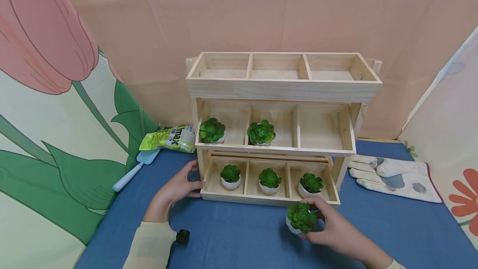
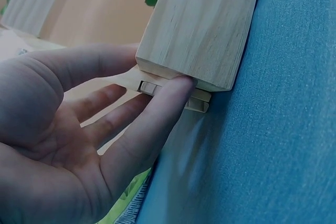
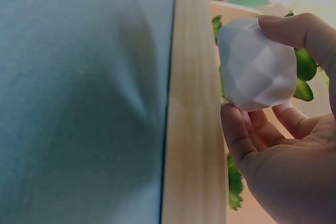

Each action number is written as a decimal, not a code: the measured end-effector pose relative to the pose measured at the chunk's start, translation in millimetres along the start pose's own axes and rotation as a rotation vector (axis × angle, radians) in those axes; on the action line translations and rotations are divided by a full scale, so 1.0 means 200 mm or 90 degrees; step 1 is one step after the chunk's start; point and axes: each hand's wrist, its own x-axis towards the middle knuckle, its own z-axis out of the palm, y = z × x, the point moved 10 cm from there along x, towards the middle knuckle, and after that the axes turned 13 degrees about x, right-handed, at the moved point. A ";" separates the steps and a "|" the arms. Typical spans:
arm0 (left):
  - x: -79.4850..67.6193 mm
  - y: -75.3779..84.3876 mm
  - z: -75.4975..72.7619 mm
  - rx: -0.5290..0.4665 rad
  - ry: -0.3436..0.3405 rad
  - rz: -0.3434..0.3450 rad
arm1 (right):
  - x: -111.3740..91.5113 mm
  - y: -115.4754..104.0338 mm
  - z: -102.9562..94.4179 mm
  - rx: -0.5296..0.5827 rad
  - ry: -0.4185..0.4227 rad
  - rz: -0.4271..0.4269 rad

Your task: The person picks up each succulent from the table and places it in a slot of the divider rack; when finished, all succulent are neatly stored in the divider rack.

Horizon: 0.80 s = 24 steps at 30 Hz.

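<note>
A potted succulent (image 1: 301,217) with green leaves and a white faceted pot (image 3: 257,64) is held off the table in my right hand (image 1: 330,229), just in front of the lower tier. Thumb and fingers grip the pot from its sides, and its base faces the right wrist camera. At the lower left corner of the three-tier wooden shelf (image 1: 284,89), my left hand (image 1: 178,187) holds the end of the bottom tray (image 2: 199,30) between thumb and fingers. Three potted succulents (image 1: 230,174) stand in the bottom compartments, one in each. Two more (image 1: 261,132) occupy the middle tier's left and centre compartments.
Left of the shelf lie a green and white bag (image 1: 169,138) and a light blue trowel (image 1: 134,169). White gloves with grey patches (image 1: 396,177) lie to its right. A blue cloth (image 1: 231,235) covers the table; printed fabric hangs behind and at both sides.
</note>
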 end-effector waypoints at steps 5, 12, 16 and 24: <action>0.00 0.00 0.00 0.002 0.000 0.002 | -0.02 -0.06 -0.05 0.004 0.015 -0.006; 0.00 0.00 0.00 0.000 -0.001 0.006 | -0.02 -0.18 -0.12 -0.021 0.048 -0.021; 0.00 0.00 -0.01 0.003 0.000 0.007 | -0.02 -0.25 -0.15 -0.043 0.064 -0.035; 0.00 0.00 -0.01 0.003 -0.001 0.009 | 0.00 -0.39 -0.22 -0.032 0.066 -0.061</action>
